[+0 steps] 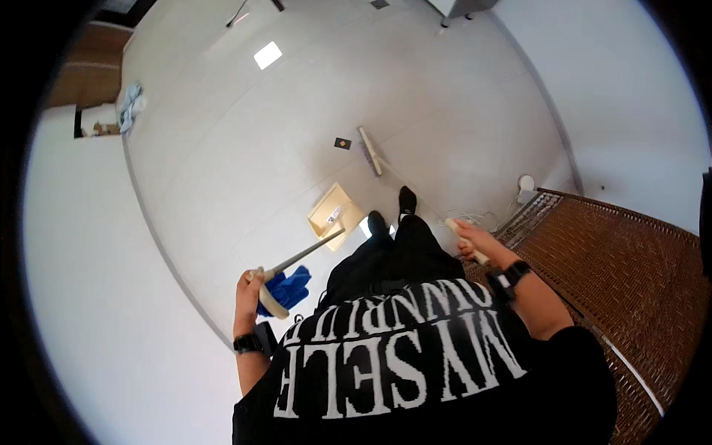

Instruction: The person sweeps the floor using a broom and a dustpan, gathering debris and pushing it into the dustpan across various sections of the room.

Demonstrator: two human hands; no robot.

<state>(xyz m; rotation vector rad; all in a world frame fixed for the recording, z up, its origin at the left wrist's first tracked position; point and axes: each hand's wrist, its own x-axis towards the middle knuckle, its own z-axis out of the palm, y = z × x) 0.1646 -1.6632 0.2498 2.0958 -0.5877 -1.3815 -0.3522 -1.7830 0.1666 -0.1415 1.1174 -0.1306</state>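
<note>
My left hand (251, 285) is closed round the looped cream top of a long-handled dustpan. A blue glove (288, 291) hangs beside that grip; whether my fingers touch it I cannot tell. The cream dustpan (324, 209) rests on the floor left of my feet, with a small whitish scrap (335, 214) in its pan. My right hand (475, 239) wraps round the pale end of a broom's handle. From there the thin stick slants forward to the broom head (370, 152), which lies on the floor ahead of my shoes. A small dark card (343, 143) with an orange diamond lies just left of the broom head.
To my right stands brown woven wicker furniture (586, 252). White cables (482, 220) lie coiled on the floor by its corner, near a round white object (526, 182). White walls (81, 237) run along both sides. A pale blue cloth bundle (132, 106) sits far left.
</note>
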